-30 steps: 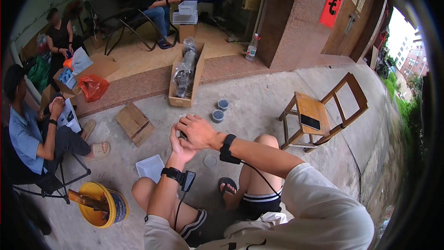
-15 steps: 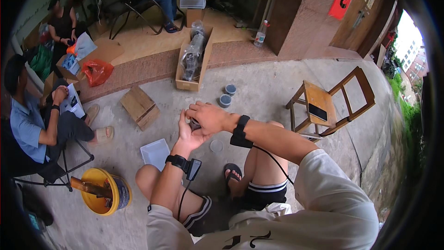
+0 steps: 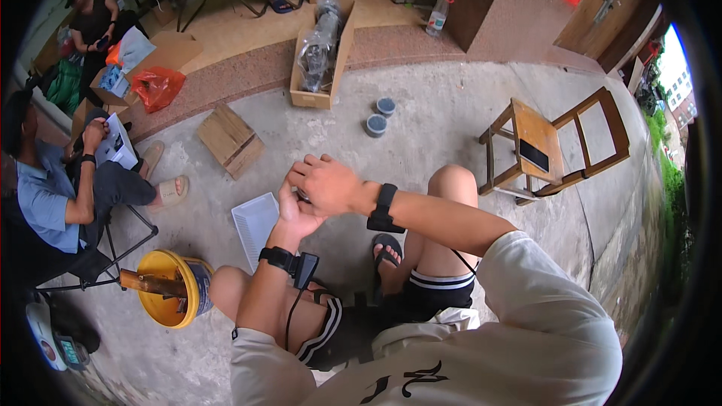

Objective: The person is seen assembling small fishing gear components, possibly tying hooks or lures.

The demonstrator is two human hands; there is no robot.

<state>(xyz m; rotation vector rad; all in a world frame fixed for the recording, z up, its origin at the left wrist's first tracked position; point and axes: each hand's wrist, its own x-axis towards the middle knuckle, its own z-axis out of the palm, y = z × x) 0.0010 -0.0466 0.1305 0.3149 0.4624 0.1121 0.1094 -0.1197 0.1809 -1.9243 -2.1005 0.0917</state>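
Note:
My left hand is palm up, its fingers curled round a small dark roundish thing that is mostly hidden. Over it lies my right hand, palm down, with bent fingers closed on the same thing from above. Only a sliver of it shows between the hands, so I cannot tell its kind. Beyond them, two small clear round tubs with dark contents stand on the concrete. A white plastic tray lies on the floor left of my left wrist.
A wooden block and a long carton with a plastic-wrapped item lie ahead. A yellow bucket holding wood stands left, near a seated person with a white tray. A wooden chair with a phone stands right.
The view has shifted, so the floor things appear higher. My right hand has turned further over the left and covers more of the held thing. A clear round disc on the floor is now hidden.

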